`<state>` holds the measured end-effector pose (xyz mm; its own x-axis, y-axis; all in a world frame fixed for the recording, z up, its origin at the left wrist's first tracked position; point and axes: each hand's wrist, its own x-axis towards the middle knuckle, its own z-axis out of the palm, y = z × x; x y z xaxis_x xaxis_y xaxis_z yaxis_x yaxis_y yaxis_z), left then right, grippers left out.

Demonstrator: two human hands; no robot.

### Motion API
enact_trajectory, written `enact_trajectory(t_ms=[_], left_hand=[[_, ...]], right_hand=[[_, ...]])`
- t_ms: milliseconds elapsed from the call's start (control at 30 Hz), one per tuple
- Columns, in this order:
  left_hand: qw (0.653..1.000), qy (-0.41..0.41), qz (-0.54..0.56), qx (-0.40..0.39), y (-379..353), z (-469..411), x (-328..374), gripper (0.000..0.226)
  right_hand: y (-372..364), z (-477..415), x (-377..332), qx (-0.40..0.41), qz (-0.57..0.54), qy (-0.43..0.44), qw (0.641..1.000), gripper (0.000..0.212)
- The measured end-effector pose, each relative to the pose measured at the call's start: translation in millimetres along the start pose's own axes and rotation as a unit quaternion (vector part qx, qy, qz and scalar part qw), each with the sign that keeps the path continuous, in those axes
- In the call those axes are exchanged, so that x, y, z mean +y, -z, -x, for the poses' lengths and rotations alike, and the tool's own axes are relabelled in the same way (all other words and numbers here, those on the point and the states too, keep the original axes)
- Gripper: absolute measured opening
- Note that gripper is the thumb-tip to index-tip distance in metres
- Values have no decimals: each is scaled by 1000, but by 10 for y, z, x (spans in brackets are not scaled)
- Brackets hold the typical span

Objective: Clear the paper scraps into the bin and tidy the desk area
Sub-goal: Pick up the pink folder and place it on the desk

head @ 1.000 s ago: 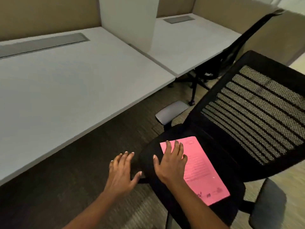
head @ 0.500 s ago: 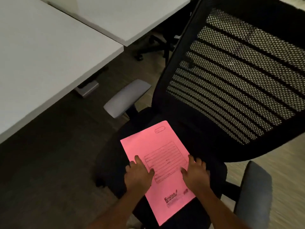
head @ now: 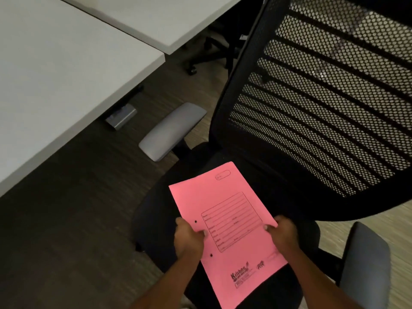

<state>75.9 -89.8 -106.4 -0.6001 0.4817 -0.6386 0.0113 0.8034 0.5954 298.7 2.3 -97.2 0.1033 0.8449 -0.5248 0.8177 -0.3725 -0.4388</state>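
Observation:
A pink paper folder (head: 225,221) with a printed form box and two punched holes is held just over the black seat (head: 156,219) of an office chair. My left hand (head: 188,238) grips its left edge between the holes. My right hand (head: 283,236) grips its right edge, thumb on top. No bin and no paper scraps are in view.
The chair's black mesh backrest (head: 323,103) rises at the right, with grey armrests at the left (head: 171,130) and lower right (head: 365,264). A white desk (head: 55,70) fills the upper left, a second desk (head: 169,16) behind it. Dark carpet (head: 73,230) lies below.
My view has dropped closer over the chair. Both hands went from resting flat on the seat and folder to gripping the folder's two side edges, and it looks raised off the seat.

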Motion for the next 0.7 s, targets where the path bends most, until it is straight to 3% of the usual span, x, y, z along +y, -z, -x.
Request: enact_trajectory(t_ms=[167, 367, 533, 633, 700], left_hand=[[999, -8, 34, -2, 224, 249, 97, 35], [996, 22, 81, 38, 942, 692, 313, 32], [992, -60, 89, 67, 1820, 1129, 474, 39], [979, -41, 156, 124, 2481, 1344, 721, 9], [978, -53, 149, 138, 2972, 1502, 898, 7]], right_hand=[[109, 155, -95, -14, -14, 3, 1000, 10], [353, 639, -553, 56, -16, 4, 998, 13], [710, 1304, -1287, 61, -52, 58, 995, 16], [865, 1737, -1772, 22, -62, 73, 995, 16], [908, 2071, -2217, -15, -87, 101, 991, 15]])
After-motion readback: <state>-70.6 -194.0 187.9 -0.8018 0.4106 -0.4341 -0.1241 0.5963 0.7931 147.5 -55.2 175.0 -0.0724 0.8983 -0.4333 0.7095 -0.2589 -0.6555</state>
